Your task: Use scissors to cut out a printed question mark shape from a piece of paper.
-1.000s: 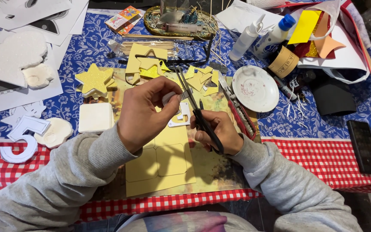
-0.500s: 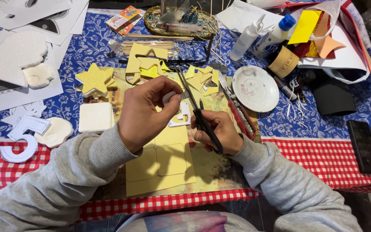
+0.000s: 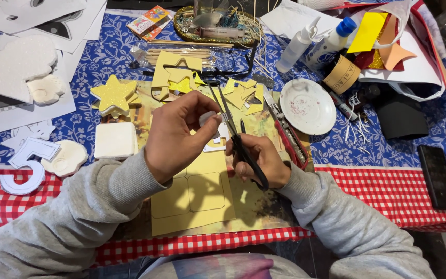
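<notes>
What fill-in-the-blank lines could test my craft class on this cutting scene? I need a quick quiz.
1. The right hand holds black ____.
2. The left hand pinches a small white piece against the scissors, above a ____ sheet marked with outlines.
3. The glittery yellow cutout left of the hands is shaped like a ____.
4. The white plate lies to the ____ of the scissors.

Missing words: scissors; yellow; star; right
</notes>
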